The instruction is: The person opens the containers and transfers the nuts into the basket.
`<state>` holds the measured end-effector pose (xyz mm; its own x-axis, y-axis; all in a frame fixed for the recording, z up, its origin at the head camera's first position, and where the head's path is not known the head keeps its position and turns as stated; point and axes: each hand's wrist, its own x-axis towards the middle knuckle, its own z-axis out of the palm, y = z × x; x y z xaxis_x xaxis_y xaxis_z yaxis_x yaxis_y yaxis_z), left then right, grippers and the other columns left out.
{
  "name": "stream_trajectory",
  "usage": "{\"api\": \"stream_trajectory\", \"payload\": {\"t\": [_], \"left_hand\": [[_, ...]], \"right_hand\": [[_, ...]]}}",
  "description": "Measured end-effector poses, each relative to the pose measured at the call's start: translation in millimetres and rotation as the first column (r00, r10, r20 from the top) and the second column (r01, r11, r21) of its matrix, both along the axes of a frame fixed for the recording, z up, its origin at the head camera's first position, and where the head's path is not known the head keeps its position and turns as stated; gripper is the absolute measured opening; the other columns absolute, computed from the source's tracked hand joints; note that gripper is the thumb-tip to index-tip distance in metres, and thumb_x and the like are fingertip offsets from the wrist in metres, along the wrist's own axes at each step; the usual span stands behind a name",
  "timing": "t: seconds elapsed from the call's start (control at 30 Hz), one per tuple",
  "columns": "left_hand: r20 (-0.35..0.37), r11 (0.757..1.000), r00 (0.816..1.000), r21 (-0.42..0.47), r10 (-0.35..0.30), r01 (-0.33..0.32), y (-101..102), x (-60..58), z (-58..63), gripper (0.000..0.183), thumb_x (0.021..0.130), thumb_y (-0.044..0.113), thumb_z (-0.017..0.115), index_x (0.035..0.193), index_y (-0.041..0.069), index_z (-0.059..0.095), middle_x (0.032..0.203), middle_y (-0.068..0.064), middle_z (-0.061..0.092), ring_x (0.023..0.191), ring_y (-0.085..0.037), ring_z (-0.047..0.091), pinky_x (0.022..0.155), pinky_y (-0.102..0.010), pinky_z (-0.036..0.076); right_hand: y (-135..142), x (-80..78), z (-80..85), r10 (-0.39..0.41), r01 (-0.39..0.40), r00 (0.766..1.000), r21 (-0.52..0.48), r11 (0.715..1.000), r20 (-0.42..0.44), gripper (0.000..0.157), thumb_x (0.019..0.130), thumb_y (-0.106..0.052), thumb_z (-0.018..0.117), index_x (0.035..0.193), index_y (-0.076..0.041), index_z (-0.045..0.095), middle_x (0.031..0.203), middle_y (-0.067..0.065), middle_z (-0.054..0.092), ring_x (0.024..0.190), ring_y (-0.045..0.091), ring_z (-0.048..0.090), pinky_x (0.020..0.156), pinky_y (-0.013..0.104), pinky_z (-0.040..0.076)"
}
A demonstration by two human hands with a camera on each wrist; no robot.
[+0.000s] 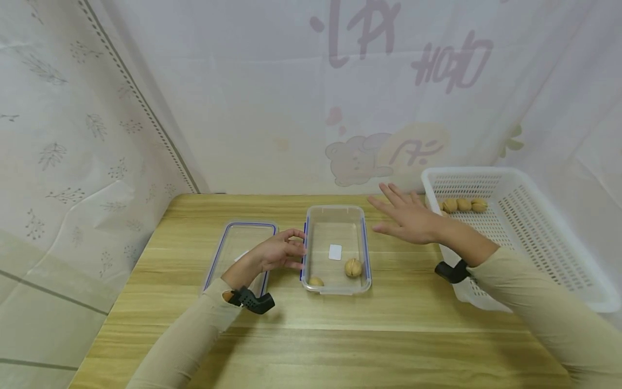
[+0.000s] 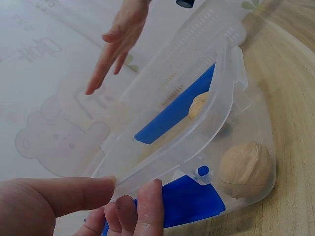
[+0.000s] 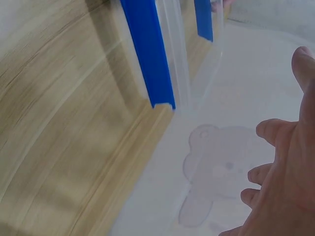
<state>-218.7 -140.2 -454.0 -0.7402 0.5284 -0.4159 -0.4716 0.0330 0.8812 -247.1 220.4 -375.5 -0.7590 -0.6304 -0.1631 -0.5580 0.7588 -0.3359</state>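
A clear plastic food container [image 1: 337, 213] with blue side latches stands on the table. Inside it are a walnut [image 1: 353, 268] at the near right and another walnut [image 2: 246, 169] in the near left corner. My left hand [image 1: 279, 251] rests its loosely bent fingertips [image 2: 149, 209] against the container's left side, by the blue latch [image 2: 189, 201]. Between the container and a white basket, my right hand [image 1: 408, 216] hovers with fingers spread and holds nothing. Its palm side also shows in the right wrist view.
The clear lid [image 1: 225, 243] with a blue seal lies left of the container, partly under my left forearm. On the right, the white slotted basket [image 1: 522, 183] holds several walnuts [image 1: 464, 205]. A printed curtain [image 1: 267, 108] hangs behind the table [image 1: 340, 346].
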Motion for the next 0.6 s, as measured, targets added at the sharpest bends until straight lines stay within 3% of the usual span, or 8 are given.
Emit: {"api": "stream_trajectory", "payload": {"t": [0.33, 0.6], "left_hand": [[0.009, 1.000, 1.000, 0.000, 0.001, -0.001, 1, -0.5, -0.4, 0.044, 0.100, -0.009, 0.052, 0.138, -0.004, 0.032, 0.090, -0.003, 0.053, 0.085, -0.017, 0.055, 0.078, -0.033, 0.064], [-0.002, 1.000, 1.000, -0.002, -0.006, 0.006, 0, 0.1, 0.4, 0.047, 0.100, -0.008, 0.052, 0.141, -0.005, 0.030, 0.089, -0.002, 0.054, 0.086, -0.017, 0.055, 0.080, -0.034, 0.063]], "right_hand": [[-22, -0.9, -3.3, 0.062, -0.062, 0.998, 0.010, 0.998, -0.012, 0.071, 0.107, -0.054, 0.041, 0.164, -0.017, 0.019, 0.168, 0.019, -0.001, 0.154, 0.039, -0.005, 0.117, 0.075, -0.002], [-36, -1.2, -2.2, 0.115, -0.113, 0.991, -0.023, 0.993, 0.074, 0.070, 0.107, -0.054, 0.042, 0.163, -0.016, 0.022, 0.168, 0.021, 0.007, 0.154, 0.042, 0.002, 0.124, 0.065, 0.005]]}}
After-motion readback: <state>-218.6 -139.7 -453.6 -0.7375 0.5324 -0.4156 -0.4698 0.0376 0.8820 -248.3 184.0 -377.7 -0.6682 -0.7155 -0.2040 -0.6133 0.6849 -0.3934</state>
